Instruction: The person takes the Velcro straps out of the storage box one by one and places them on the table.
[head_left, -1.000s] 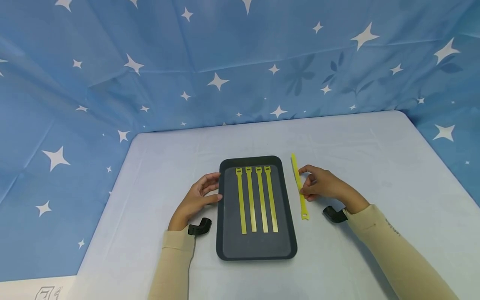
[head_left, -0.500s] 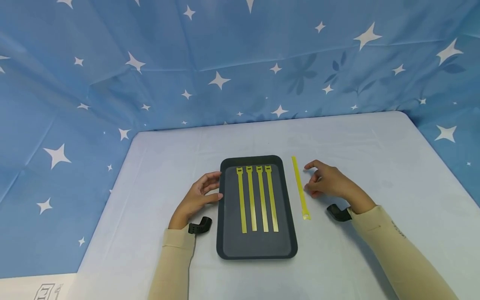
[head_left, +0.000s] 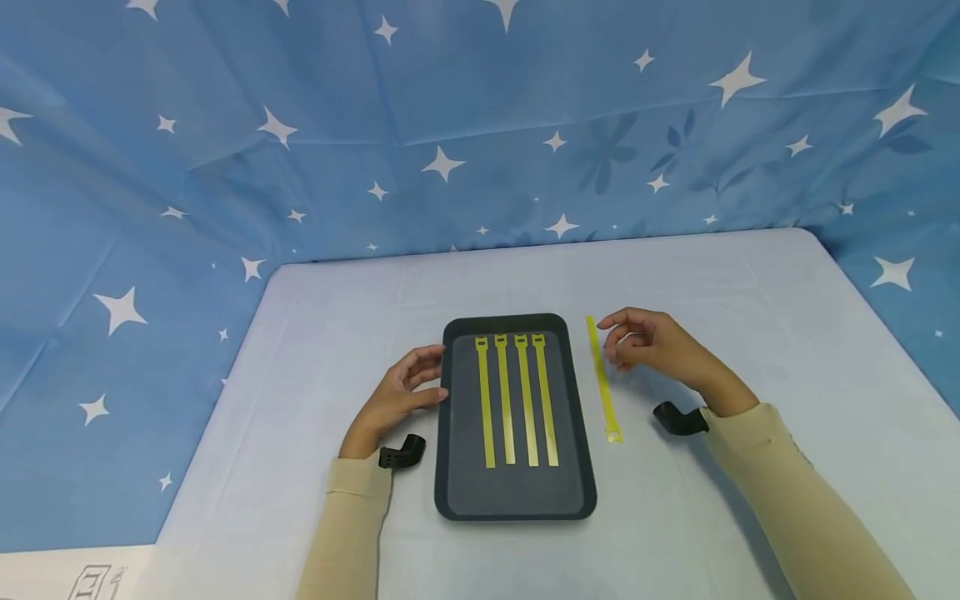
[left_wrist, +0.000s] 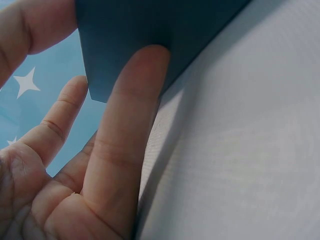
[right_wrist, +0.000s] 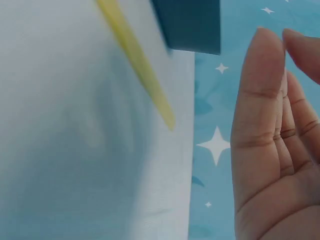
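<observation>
Several yellow cable-tie straps [head_left: 506, 408] with slotted heads lie side by side, lengthwise, in a dark grey tray [head_left: 517, 500]. Against the tray's left wall rest the fingers of my left hand [head_left: 397, 392]; in the left wrist view the thumb [left_wrist: 130, 110] lies straight against the dark wall. Another yellow strap [head_left: 603, 383] lies on the white cloth just right of the tray, its slotted head toward me. My right hand [head_left: 648, 342] hovers beside that strap's far half, fingers loosely bent, holding nothing. In the right wrist view the strap [right_wrist: 137, 60] is apart from the fingers.
A white cloth [head_left: 337, 317] covers the table. Behind it hangs a blue curtain [head_left: 480, 125] with white stars. A black wrist device [head_left: 678, 419] sits at the right cuff and another [head_left: 402, 452] at the left. A printed white item [head_left: 75, 575] shows at the lower left.
My right hand has let go of the yellow strap, drawn back to the right, then risen slightly toward its far end. The strap stays beside the tray. My left hand keeps its place.
</observation>
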